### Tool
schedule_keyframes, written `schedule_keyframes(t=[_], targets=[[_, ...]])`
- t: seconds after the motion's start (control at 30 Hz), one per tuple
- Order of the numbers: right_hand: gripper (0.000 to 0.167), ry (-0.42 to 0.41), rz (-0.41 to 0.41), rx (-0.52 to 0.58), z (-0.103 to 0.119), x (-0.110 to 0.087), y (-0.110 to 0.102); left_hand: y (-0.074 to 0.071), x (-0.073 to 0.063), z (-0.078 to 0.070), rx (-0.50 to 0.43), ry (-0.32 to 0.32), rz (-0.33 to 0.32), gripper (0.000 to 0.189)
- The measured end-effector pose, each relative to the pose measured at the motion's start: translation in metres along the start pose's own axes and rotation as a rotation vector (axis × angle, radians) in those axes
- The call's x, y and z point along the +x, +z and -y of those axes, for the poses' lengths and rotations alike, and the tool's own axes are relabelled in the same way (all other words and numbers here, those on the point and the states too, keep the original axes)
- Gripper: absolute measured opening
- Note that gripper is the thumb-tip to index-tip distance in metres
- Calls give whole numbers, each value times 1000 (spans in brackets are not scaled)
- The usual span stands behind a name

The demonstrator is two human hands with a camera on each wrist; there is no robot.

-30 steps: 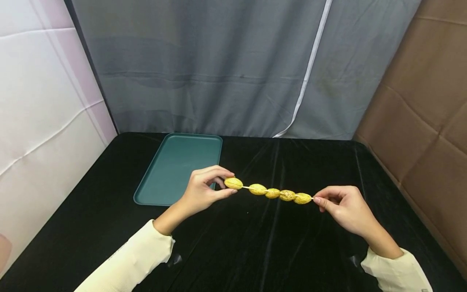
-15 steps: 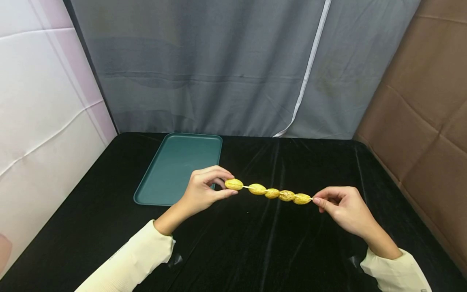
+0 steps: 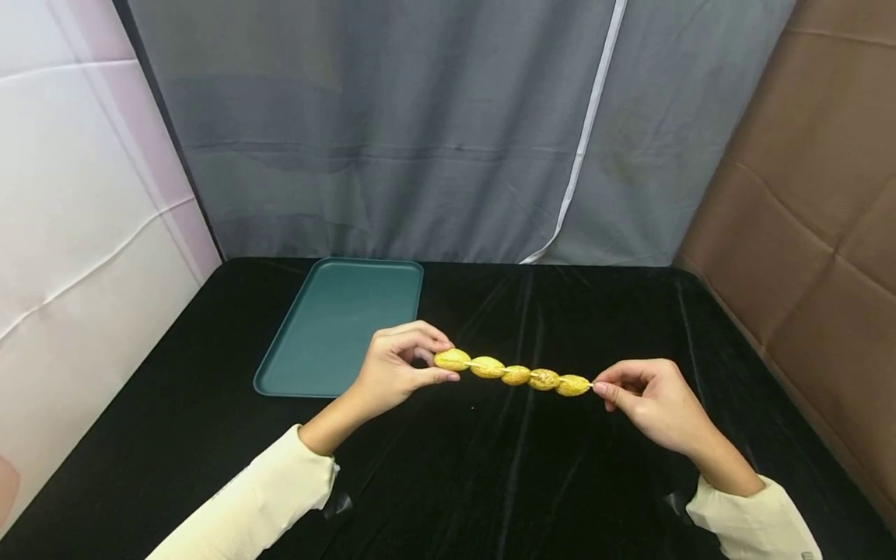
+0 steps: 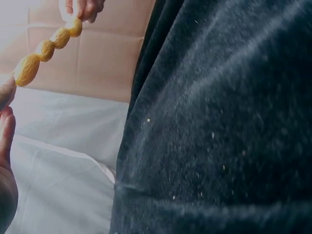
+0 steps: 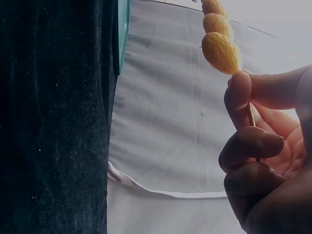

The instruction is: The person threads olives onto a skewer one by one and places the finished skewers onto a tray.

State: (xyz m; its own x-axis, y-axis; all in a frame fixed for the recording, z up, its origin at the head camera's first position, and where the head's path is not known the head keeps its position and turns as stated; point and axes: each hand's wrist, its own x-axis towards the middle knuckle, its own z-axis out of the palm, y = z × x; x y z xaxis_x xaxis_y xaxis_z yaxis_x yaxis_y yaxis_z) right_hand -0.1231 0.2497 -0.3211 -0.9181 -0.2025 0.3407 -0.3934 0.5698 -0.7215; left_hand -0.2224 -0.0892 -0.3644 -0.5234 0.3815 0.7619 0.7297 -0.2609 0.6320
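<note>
Several yellow, wrinkled oval pieces are threaded in a row on a thin pale skewer, held nearly level above the table. My left hand pinches the leftmost yellow oval piece between thumb and fingers; it sits close against its neighbour. At the other end, my right hand pinches the skewer just past the last piece. In the right wrist view, the skewer's tail runs down behind the curled fingers. The left wrist view catches only part of my left hand at its edge.
A dark green rectangular tray lies flat at the back left, partly behind my left hand. Black cloth covers the table. Around it stand a grey curtain at the back, a white panel on the left and a brown one on the right.
The gap between the leftmost yellow piece and its neighbour has closed. My two hands are slightly nearer each other, and the head view has shifted a little.
</note>
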Motion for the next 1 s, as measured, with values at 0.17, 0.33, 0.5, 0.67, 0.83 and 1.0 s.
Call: schedule_keyframes(t=[0.17, 0.33, 0.5, 0.67, 0.83, 1.0], targets=[[12, -4, 8, 12, -1, 0, -1, 1, 1, -2, -48, -25, 34, 35], [12, -23, 54, 69, -2, 3, -3, 0, 4, -5, -56, -19, 57, 35], [14, -50, 106, 125, -8, 6, -6, 0, 6, -6, -30, -16, 75, 35], [11, -27, 152, 181, -13, 8, -6, 3, 5, -6, -27, -3, 40, 36], [10, -9, 193, 215, -14, 7, -6, 4, 6, -7, -31, 22, 55, 36], [9, 26, 254, 245, -16, 8, -8, 2, 9, -7, -76, 48, 83, 35]])
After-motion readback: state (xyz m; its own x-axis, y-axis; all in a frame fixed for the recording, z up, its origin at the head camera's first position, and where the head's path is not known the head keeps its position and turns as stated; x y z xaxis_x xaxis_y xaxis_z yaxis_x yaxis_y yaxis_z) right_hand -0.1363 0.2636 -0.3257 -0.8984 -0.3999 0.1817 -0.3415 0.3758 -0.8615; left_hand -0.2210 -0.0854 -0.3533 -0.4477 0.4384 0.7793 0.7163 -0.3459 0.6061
